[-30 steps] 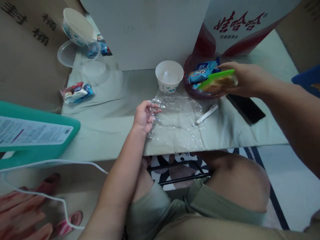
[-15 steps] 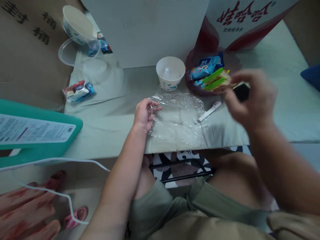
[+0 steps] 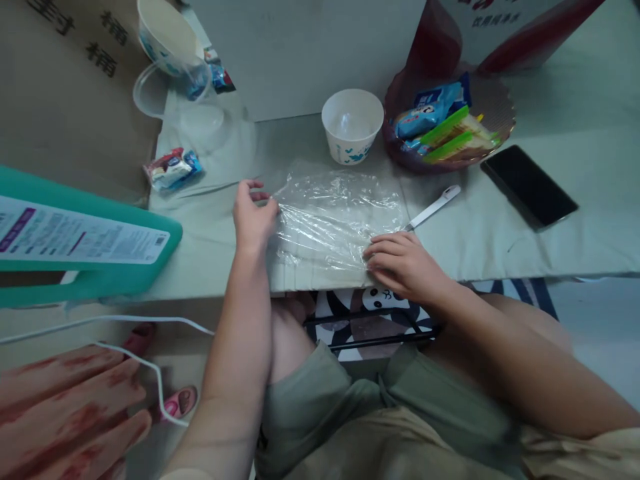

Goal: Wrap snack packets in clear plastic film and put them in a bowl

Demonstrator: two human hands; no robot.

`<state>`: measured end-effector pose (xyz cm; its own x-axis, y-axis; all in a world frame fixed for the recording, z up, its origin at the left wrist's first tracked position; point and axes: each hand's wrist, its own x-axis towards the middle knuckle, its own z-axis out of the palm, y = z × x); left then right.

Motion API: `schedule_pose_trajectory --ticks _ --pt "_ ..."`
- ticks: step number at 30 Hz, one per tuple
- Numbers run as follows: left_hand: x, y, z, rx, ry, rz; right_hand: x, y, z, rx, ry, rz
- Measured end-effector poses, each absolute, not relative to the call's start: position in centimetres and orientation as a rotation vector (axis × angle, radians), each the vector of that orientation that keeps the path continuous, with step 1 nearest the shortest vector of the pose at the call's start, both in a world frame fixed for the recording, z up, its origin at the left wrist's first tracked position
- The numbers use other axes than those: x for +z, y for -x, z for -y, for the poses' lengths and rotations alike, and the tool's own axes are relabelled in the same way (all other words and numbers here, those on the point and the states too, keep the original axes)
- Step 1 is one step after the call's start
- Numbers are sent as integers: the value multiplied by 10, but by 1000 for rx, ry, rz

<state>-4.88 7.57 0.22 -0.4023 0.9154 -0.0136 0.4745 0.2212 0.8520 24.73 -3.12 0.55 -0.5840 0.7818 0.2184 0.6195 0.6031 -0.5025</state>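
the plastic film (image 3: 335, 217) lies before the cup (image 3: 350, 148); right of the cup, snacks (image 3: 447, 130) sit in a bowl (image 3: 501, 110).

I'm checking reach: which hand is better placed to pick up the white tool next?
Probably the right hand: it lies close to the tip of the white tool. The left hand is across at the left edge of the clear plastic.

So the left forearm (image 3: 239, 313) reaches from near to far, leaning a bit right, and the left hand (image 3: 253, 215) sits farther out, fingers bent right, thumb tucked close in what looks like a pinch. The right forearm (image 3: 515, 347) slants in from the near right, right hand (image 3: 407, 262) palm down, fingers loosely curled leftward, thumb hidden. Hands are well apart.
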Motion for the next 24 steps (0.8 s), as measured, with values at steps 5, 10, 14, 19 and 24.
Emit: schedule_pose_trajectory --ticks 5,10,14,19,24 --pt "3 64 -68 917 -1511 -2241 15 -249 35 636 1237 2250" --pt "13 57 -58 1178 -1625 -1834 22 -253 26 895 1417 1782" --pt "23 43 -32 890 -1864 -1103 18 -255 9 1070 1432 1368" --pt "22 20 -5 330 -2248 -1173 6 -269 -8 970 1481 1180" --pt "10 20 -11 269 -2340 -1167 -3 -284 -15 1015 1280 1112"
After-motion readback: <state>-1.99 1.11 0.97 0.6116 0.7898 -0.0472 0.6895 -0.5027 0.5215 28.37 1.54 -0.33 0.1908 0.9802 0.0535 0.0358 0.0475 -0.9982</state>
